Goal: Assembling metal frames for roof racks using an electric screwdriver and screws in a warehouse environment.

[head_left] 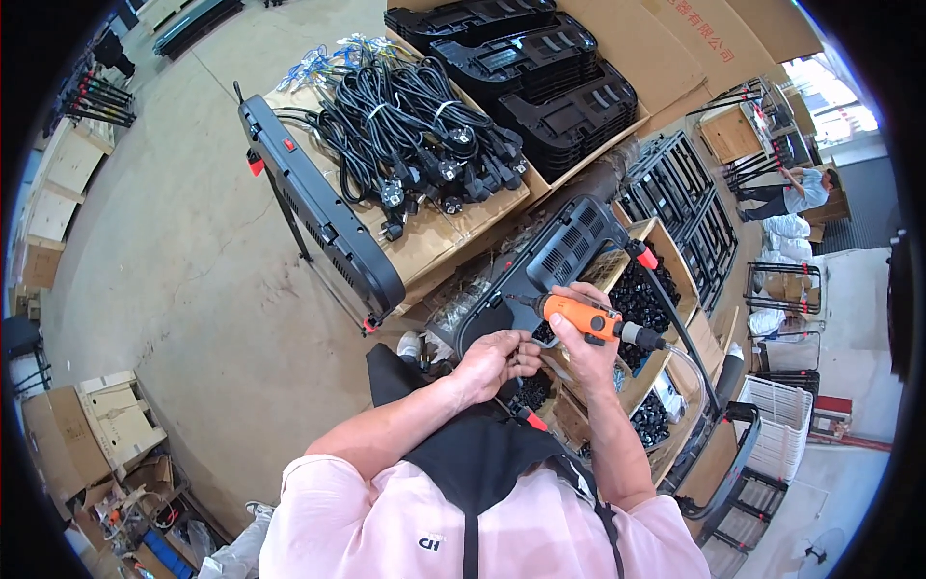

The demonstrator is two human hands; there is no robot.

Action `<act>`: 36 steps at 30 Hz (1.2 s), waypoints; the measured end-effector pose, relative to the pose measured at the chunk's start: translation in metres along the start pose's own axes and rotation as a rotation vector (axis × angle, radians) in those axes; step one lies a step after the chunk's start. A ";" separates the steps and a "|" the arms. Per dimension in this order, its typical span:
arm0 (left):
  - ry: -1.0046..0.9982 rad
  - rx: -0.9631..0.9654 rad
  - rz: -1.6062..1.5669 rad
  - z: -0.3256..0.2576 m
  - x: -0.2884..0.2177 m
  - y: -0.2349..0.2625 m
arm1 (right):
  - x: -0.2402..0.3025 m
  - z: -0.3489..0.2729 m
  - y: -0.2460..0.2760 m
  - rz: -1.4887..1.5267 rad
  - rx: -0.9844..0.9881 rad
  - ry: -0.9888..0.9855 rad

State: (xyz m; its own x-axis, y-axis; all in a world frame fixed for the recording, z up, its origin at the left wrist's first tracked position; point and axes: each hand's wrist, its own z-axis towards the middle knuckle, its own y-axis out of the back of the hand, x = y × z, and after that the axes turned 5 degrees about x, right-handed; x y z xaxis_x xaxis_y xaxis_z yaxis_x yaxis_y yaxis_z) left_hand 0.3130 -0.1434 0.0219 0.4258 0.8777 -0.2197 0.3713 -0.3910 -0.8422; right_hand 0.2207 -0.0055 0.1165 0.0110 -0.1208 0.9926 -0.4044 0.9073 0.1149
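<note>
My right hand (590, 355) is wrapped round an orange power screwdriver (581, 317), with a hose or cable at its back end. The tool's dark bit points left, over a black plastic housing (516, 278) with vent slots and a small red part. Near the housing's front edge, my left hand (502, 363) has its fingers pinched together just below the bit; what they hold, if anything, is too small to make out. The housing rests on dark legs with red fittings (644, 256).
Left of me stands another black housing (328, 227) on legs. Bundled black power cords (395, 125) lie on cardboard beyond it, beside a carton of stacked black covers (569, 111). Wooden bins of small black parts (648, 299) stand at my right. A person (805, 191) stands far right.
</note>
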 end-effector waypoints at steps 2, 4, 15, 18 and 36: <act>0.017 0.109 0.092 0.002 0.002 0.013 | 0.003 0.003 -0.005 -0.012 0.009 0.000; 0.020 0.116 0.104 0.003 0.001 0.016 | 0.005 0.006 -0.009 -0.072 0.011 -0.022; -0.010 0.025 0.203 -0.003 -0.010 0.013 | 0.005 0.024 -0.022 -0.160 0.138 0.008; -0.011 0.063 0.073 0.000 -0.007 0.023 | 0.002 0.028 -0.030 -0.189 0.174 0.023; -0.099 -0.082 -0.280 0.007 -0.015 0.018 | 0.035 -0.024 -0.007 0.033 0.039 -0.044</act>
State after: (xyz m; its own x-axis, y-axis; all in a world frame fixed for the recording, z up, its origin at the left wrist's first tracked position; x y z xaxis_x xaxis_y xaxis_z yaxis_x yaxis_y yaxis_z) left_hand 0.3074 -0.1618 0.0061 0.2165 0.9757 -0.0348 0.5302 -0.1474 -0.8350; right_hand 0.2460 -0.0059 0.1511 -0.0431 -0.1099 0.9930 -0.4392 0.8948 0.0800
